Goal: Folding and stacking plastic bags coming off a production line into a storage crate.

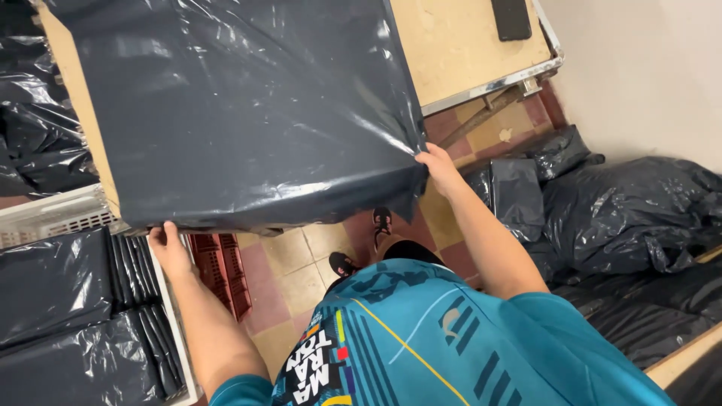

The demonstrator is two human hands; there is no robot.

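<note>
a big dark plastic bag (241,113) lies spread flat over the wooden table (459,45), its near edge hanging past the table's front. the left hand (169,252) grips the bag's near left corner from underneath, fingers curled shut on the plastic at the table edge. the right hand (438,169) pinches the near right corner, fingers closed tight on the film so that it puckers into creases there. both arms reach forward from a teal printed shirt (429,338). a black flat phone (511,19) rests on the bare far right part of the table, well apart from the bag. to the left, a white crate (177,331) holds stacks of folded dark bags (60,301), just beside the left forearm. a red crate (226,271) sits on the tiled floor (297,271) under the table edge. on the right, filled dark sacks (624,210) lie heaped against the wall. two dark shoes (361,240) show on the tiles below the bag
</note>
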